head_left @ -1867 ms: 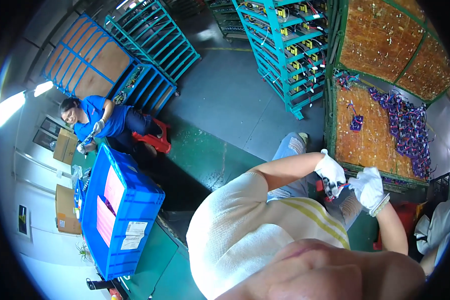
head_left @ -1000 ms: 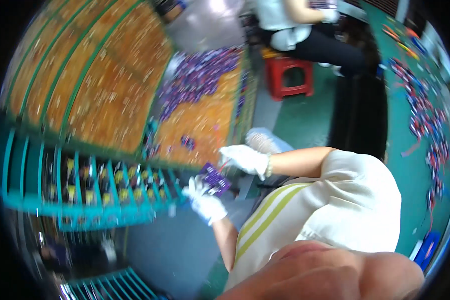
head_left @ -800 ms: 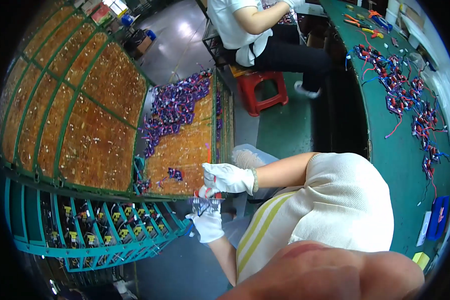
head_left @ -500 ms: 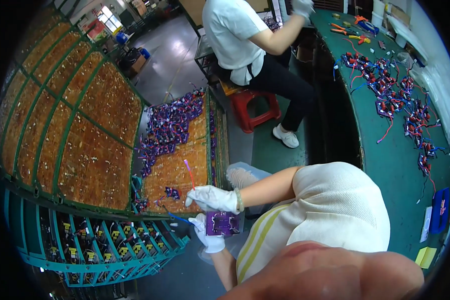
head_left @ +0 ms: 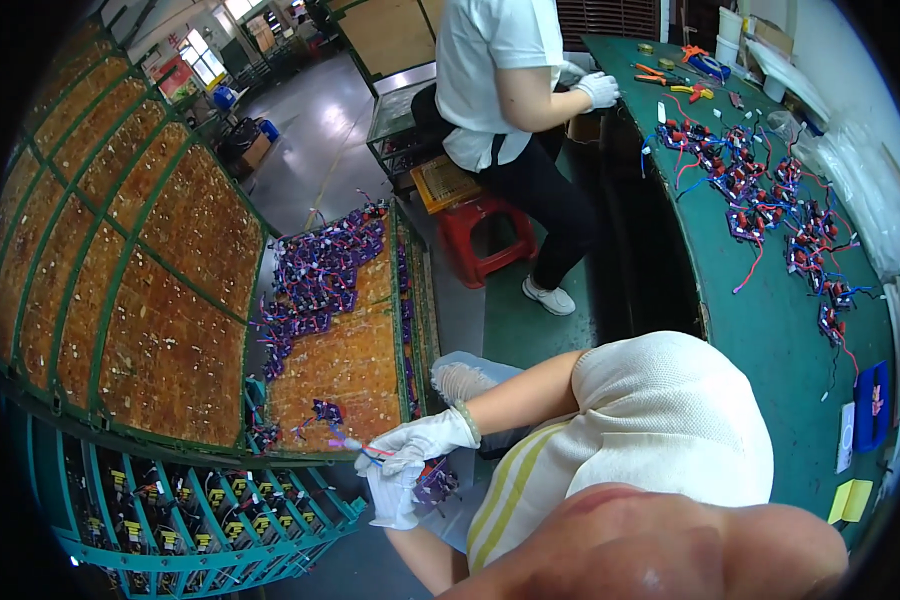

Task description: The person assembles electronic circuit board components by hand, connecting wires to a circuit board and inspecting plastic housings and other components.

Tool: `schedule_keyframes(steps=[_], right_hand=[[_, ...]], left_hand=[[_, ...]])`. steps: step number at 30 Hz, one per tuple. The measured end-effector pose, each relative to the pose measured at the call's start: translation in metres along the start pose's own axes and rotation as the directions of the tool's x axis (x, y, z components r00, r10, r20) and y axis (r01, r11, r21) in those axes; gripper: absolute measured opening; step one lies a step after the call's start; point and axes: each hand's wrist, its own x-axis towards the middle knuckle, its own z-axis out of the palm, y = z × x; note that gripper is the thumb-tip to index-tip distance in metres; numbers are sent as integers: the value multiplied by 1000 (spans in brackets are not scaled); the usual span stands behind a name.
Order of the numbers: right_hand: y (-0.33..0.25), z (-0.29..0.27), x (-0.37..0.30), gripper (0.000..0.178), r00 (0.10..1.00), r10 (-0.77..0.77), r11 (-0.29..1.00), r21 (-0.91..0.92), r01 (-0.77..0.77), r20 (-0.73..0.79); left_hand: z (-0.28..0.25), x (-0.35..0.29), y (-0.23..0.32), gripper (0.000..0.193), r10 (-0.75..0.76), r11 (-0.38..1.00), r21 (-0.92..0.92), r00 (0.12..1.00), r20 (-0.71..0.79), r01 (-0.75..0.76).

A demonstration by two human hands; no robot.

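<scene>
My left hand [head_left: 394, 496], in a white glove, is closed around a purple circuit board [head_left: 438, 482] whose component side, with red and dark parts, partly shows. Right above it, my gloved right hand [head_left: 422, 441] pinches the board's wires [head_left: 375, 455], a red and a blue one, and a pinkish-purple tip pokes out past the fingers. The two hands touch, and the gloves cover part of the board. Beside them, a single wired board [head_left: 326, 411] lies on a wooden tray [head_left: 315, 378], while several more boards [head_left: 320, 270] are heaped at its far side.
An upright green-framed wooden rack [head_left: 175, 320] stands at left, above a teal rack [head_left: 210, 540] of parts. A co-worker [head_left: 500, 90] sits on a red stool [head_left: 485, 240]. The green bench [head_left: 740, 330] at right holds wired boards [head_left: 770, 190], pliers [head_left: 655, 75] and a blue tray [head_left: 873, 405].
My hands have come together, and the board has turned from its flat purple face to its component side. The raised wires are now gathered low. The co-worker's hand has come down to the bench.
</scene>
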Motion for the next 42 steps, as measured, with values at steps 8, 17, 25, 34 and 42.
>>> schedule_keyframes(steps=[8,17,25,34,42], right_hand=[[-4,-4,7,23,953,-269,932,-286,222,-138],[-53,-1,7,30,976,163,983,-67,-174,-142],[-52,-7,30,14,796,-605,422,-861,282,-36],[-42,-18,53,23,928,-43,869,-473,-148,-370],[-27,-45,21,58,921,232,947,-145,-288,-313]], left_hand=[[2,2,4,70,200,872,464,979,-46,-157],[10,-2,40,44,-11,872,476,968,252,-114],[28,-6,46,54,169,956,-291,858,486,-24],[35,-14,8,39,115,340,-919,961,252,200],[7,-4,17,47,-387,-67,-994,916,102,82]])
